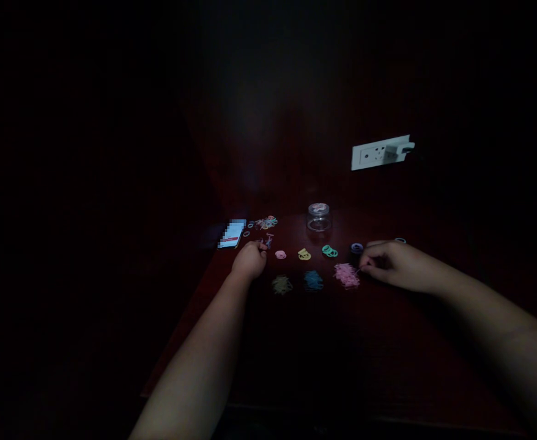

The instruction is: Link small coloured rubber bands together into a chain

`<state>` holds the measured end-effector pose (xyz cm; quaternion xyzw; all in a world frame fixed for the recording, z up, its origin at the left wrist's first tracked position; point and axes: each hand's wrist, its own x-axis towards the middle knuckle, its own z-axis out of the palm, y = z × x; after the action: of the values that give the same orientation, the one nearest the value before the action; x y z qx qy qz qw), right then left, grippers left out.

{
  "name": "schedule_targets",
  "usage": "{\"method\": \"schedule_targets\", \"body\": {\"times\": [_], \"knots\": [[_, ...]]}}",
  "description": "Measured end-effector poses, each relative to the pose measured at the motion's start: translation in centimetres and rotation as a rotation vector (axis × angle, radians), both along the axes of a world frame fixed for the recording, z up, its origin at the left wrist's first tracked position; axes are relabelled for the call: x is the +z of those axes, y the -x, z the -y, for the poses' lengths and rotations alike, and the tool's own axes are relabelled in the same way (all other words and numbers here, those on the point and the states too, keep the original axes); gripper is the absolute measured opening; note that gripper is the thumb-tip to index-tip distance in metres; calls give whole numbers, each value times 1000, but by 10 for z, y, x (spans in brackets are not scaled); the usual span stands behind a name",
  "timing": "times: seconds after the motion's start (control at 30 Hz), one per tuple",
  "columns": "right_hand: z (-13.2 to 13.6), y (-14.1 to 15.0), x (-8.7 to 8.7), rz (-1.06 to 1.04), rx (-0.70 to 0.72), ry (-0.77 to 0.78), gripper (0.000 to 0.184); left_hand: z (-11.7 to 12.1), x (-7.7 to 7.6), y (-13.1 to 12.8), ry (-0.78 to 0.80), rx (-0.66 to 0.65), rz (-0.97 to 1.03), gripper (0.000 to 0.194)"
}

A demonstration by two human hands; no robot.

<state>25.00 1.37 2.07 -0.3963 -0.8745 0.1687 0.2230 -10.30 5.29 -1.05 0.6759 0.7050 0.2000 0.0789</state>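
Observation:
My left hand [250,260] has its fingers drawn together beside a small cluster of purplish hair ties [269,240]; what the fingertips hold, if anything, is too dark to tell. On the right, my right hand [390,264] pinches thumb and forefinger together near the edge of a pile of thin pink bands [347,275]. Whatever is in that pinch is too small to name. Purple hair ties [356,247] lie just beyond its fingertips. Between the hands are pink ties [280,255], yellow ties [304,255], green ties [329,251], a blue band pile [313,280] and an olive band pile [282,284].
A clear lidded jar [318,221] stands behind the piles. Mixed coloured hair ties [267,222] lie beside a lit phone [232,233] at the left. One pale ring [400,240] rests behind my right hand. A wall socket [381,153] holds a plug.

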Motion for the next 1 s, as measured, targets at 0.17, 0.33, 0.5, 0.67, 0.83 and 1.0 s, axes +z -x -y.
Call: {"method": "schedule_targets", "body": {"times": [0.17, 0.33, 0.5, 0.67, 0.83, 1.0], "knots": [[0, 1, -1, -35, 11, 5, 16, 0, 0, 0, -3, 6, -1, 22], [-1, 1, -3, -47, -2, -40, 17, 0, 0, 0, -8, 4, 2, 22], [-2, 4, -7, -46, -35, -79, 18, 1, 2, -1, -9, 13, 9, 22], [-2, 9, -12, -35, -13, -53, 16, 1, 4, 2, -19, 62, 30, 30], [-2, 7, -12, -38, -24, -60, 13, 0, 3, 7, -14, 84, 43, 30], [-1, 8, -11, -47, -33, -50, 13, -5, 1, 9, 21, 76, 28, 25]]}}
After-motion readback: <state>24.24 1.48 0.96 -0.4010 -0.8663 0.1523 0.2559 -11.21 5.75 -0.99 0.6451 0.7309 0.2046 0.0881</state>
